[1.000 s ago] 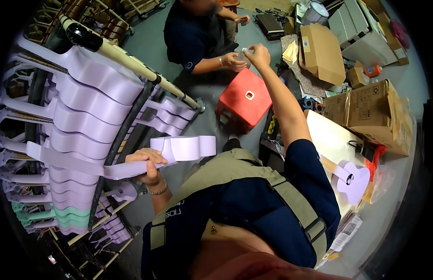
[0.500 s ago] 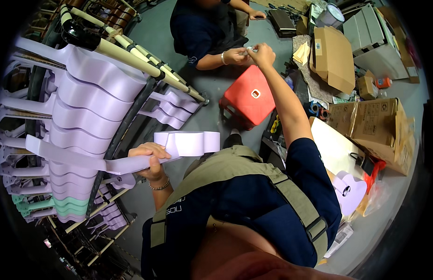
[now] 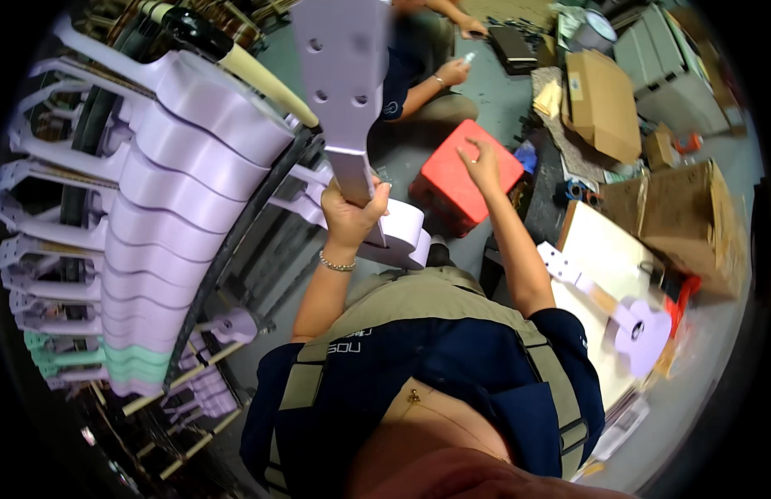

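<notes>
My left hand is closed around the neck of a lavender ukulele. The ukulele stands tilted up, its headstock with peg holes close to the camera and its body below, beside my waist. Above the red stool hovers my right hand, its thumb and fingers apart with nothing visible between them. A co-worker's hand beyond the stool pinches a small white item.
Left of me a rack holds a stack of lavender ukuleles with several mint-green ones low down. Another lavender ukulele lies on a white board at right, near cardboard boxes. The co-worker sits ahead.
My left hand has swung the ukulele from lying sideways to headstock up. My right hand has drawn back from the co-worker's hand, where the small white item now stays.
</notes>
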Demonstrator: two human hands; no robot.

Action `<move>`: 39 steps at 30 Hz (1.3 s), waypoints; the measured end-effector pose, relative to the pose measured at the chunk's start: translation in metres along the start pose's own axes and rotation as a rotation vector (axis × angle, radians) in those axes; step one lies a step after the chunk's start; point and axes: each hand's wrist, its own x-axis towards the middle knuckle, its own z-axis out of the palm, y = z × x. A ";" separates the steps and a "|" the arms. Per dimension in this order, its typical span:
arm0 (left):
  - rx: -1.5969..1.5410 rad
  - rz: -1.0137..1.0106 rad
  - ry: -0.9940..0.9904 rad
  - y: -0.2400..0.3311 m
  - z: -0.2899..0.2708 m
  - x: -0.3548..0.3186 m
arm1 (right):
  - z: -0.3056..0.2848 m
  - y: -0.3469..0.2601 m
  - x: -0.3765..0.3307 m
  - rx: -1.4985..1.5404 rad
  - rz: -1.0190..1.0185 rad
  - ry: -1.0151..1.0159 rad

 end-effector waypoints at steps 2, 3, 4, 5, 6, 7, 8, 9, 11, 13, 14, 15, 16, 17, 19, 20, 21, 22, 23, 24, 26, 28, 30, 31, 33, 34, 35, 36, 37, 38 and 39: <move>0.033 -0.002 -0.050 0.002 0.003 0.000 | -0.012 -0.010 -0.036 0.016 0.037 0.013; 0.046 0.004 -0.076 0.000 0.002 -0.002 | -0.020 -0.020 -0.053 0.001 0.050 0.040; 0.063 0.009 -0.102 -0.001 0.001 -0.003 | -0.027 -0.027 -0.069 -0.011 0.066 0.067; 0.057 0.010 -0.132 0.002 0.001 -0.006 | -0.034 -0.030 -0.084 -0.004 0.094 0.100; 0.008 0.002 -0.178 0.003 -0.001 -0.010 | -0.039 -0.034 -0.099 0.010 0.118 0.127; -0.036 -0.006 -0.221 0.006 -0.005 -0.013 | -0.043 -0.038 -0.114 0.028 0.140 0.153; -0.080 -0.015 -0.262 0.008 -0.010 -0.017 | -0.046 -0.040 -0.131 0.023 0.163 0.190; -0.090 -0.025 -0.327 0.006 -0.019 -0.019 | -0.050 -0.043 -0.148 0.019 0.181 0.225; -0.223 0.000 -0.474 0.011 -0.032 -0.018 | -0.051 -0.051 -0.182 0.033 0.216 0.282; -0.380 0.032 -0.615 0.012 -0.037 -0.017 | -0.048 -0.045 -0.223 0.089 0.319 0.313; -0.457 0.037 -0.649 0.014 -0.035 -0.018 | -0.041 -0.030 -0.245 0.140 0.396 0.316; -0.522 0.049 -0.676 0.019 -0.032 -0.020 | -0.038 -0.024 -0.264 0.209 0.460 0.294; -0.591 0.060 -0.706 0.022 -0.028 -0.022 | -0.037 -0.022 -0.283 0.273 0.524 0.274; -0.671 0.044 -0.736 0.022 -0.022 -0.024 | -0.037 -0.031 -0.300 0.436 0.681 0.262; -0.769 0.002 -0.762 0.033 -0.011 -0.032 | -0.051 -0.060 -0.329 0.676 0.921 0.261; -0.827 -0.025 -0.776 0.038 -0.004 -0.037 | -0.057 -0.071 -0.343 0.754 0.998 0.280; -0.864 -0.042 -0.783 0.041 0.003 -0.042 | -0.057 -0.071 -0.360 0.893 0.988 0.309; -0.882 -0.064 -0.795 0.046 0.010 -0.047 | -0.059 -0.068 -0.379 1.034 0.973 0.338; -0.940 -0.073 -0.807 0.050 0.018 -0.052 | -0.060 -0.059 -0.401 1.135 0.927 0.375; -0.995 -0.083 -0.815 0.053 0.026 -0.058 | -0.059 -0.052 -0.418 1.236 0.881 0.406; -1.047 -0.118 -0.824 0.060 0.043 -0.074 | -0.066 -0.056 -0.449 1.455 0.872 0.482; -1.034 -0.147 -0.822 0.070 0.058 -0.095 | -0.077 -0.063 -0.478 1.590 0.849 0.508; -1.067 -0.150 -0.874 0.079 0.071 -0.116 | -0.087 -0.069 -0.503 1.666 0.832 0.522; -1.106 -0.161 -0.902 0.081 0.078 -0.127 | -0.092 -0.071 -0.515 1.687 0.825 0.530; -1.166 -0.173 -0.962 0.088 0.091 -0.153 | -0.100 -0.076 -0.537 1.715 0.813 0.540; -1.146 -0.187 -0.973 0.092 0.097 -0.166 | -0.103 -0.077 -0.547 1.724 0.807 0.543; -1.127 -0.201 -0.985 0.095 0.102 -0.181 | -0.106 -0.079 -0.559 1.734 0.803 0.550; -1.109 -0.203 -0.997 0.100 0.108 -0.194 | -0.110 -0.079 -0.567 1.737 0.797 0.552; -1.065 -0.214 -0.991 0.105 0.112 -0.207 | -0.113 -0.080 -0.576 1.737 0.792 0.554; -1.034 -0.225 -1.005 0.108 0.116 -0.221 | -0.117 -0.081 -0.586 1.743 0.792 0.554; -1.008 -0.228 -1.034 0.113 0.123 -0.232 | -0.120 -0.080 -0.594 1.750 0.776 0.559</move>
